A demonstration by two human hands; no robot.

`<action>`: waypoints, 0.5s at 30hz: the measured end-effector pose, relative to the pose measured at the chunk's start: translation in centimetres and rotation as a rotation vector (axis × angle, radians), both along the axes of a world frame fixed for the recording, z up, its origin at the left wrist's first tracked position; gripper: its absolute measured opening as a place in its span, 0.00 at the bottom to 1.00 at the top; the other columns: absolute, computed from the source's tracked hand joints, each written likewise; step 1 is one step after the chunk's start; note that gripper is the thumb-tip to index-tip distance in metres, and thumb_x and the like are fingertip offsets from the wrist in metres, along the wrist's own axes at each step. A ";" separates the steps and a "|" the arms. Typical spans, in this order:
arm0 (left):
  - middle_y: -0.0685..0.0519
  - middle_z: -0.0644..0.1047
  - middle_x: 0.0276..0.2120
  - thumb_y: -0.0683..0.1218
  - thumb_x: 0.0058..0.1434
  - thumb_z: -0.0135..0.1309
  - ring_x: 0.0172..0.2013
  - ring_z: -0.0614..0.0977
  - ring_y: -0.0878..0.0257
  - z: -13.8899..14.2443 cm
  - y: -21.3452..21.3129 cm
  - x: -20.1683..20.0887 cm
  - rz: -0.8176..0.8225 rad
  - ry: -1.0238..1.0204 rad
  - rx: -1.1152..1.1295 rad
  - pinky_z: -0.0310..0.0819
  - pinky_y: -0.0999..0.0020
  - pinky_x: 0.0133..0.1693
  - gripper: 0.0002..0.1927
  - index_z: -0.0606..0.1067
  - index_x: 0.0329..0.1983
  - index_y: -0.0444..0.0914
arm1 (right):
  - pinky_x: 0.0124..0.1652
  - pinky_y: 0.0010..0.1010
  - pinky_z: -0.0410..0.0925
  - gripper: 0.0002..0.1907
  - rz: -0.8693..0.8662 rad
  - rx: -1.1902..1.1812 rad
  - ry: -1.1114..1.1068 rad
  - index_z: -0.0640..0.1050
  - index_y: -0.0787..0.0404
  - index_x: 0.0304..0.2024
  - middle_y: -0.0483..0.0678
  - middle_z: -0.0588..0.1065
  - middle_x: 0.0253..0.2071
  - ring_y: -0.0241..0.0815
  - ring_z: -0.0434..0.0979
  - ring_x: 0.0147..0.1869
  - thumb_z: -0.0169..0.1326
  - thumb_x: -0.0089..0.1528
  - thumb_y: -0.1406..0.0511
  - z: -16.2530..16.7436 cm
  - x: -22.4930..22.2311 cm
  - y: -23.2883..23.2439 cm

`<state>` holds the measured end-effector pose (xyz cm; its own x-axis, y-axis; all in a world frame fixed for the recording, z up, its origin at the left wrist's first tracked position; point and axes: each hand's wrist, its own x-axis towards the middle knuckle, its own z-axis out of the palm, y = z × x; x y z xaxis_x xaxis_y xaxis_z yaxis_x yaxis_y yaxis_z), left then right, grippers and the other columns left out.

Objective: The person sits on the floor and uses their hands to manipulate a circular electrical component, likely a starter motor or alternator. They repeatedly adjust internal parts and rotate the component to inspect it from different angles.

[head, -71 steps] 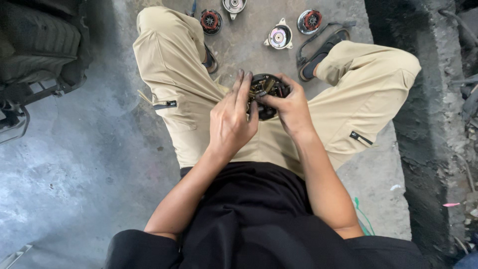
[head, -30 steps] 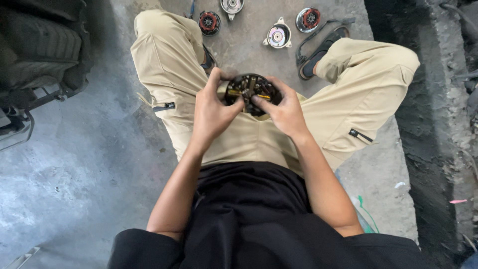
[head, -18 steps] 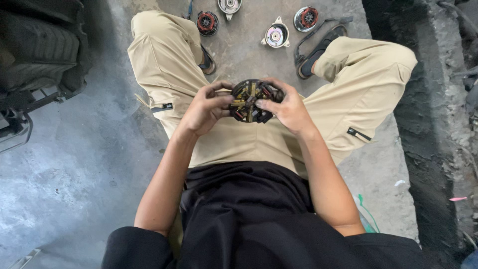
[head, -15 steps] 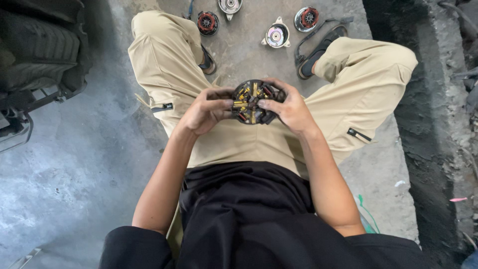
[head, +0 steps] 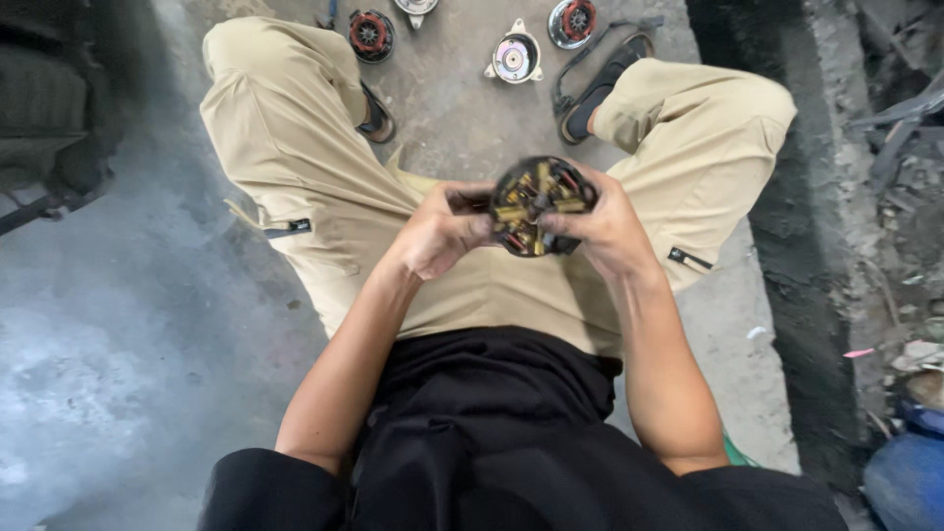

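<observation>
Motor part blurred; top housing cut off.

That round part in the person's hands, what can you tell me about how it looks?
The round part is a dark metal ring packed with brass-coloured pieces and red bits, somewhat blurred. Its open face tilts up toward the camera. The left hand and right hand grip its opposite edges, holding it above the lap.

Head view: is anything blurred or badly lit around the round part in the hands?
Head view: the round wound part is smeared by motion blur, so its copper and red details run together; the left hand and right hand gripping it look sharper. Light is soft and even, without glare. The left edge is dim, and the frame bends towards the corners.
</observation>
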<state>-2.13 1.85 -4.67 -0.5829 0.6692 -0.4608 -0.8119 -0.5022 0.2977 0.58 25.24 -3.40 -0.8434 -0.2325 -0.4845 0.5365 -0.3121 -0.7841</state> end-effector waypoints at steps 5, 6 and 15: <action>0.42 0.81 0.50 0.35 0.52 0.69 0.49 0.83 0.55 -0.3 1.0 -0.8 0.008 0.110 -0.056 0.79 0.59 0.54 0.30 0.74 0.59 0.25 | 0.59 0.29 0.71 0.35 0.035 0.317 0.048 0.75 0.68 0.59 0.48 0.79 0.52 0.36 0.79 0.56 0.69 0.49 0.73 2.1 -1.1 0.0; 0.41 0.82 0.49 0.34 0.53 0.68 0.47 0.83 0.54 -0.4 1.1 -0.9 0.005 0.102 -0.071 0.80 0.59 0.54 0.28 0.76 0.58 0.24 | 0.59 0.29 0.71 0.34 0.048 0.407 0.071 0.75 0.67 0.58 0.48 0.79 0.52 0.36 0.79 0.56 0.68 0.48 0.73 2.4 -1.4 -0.1; 0.43 0.82 0.43 0.32 0.49 0.69 0.45 0.84 0.54 -1.8 -0.5 -1.8 0.051 -0.027 0.072 0.81 0.60 0.50 0.23 0.78 0.49 0.25 | 0.55 0.29 0.72 0.31 0.101 0.593 0.052 0.76 0.66 0.54 0.47 0.80 0.48 0.37 0.79 0.53 0.69 0.48 0.71 3.3 -2.7 -2.7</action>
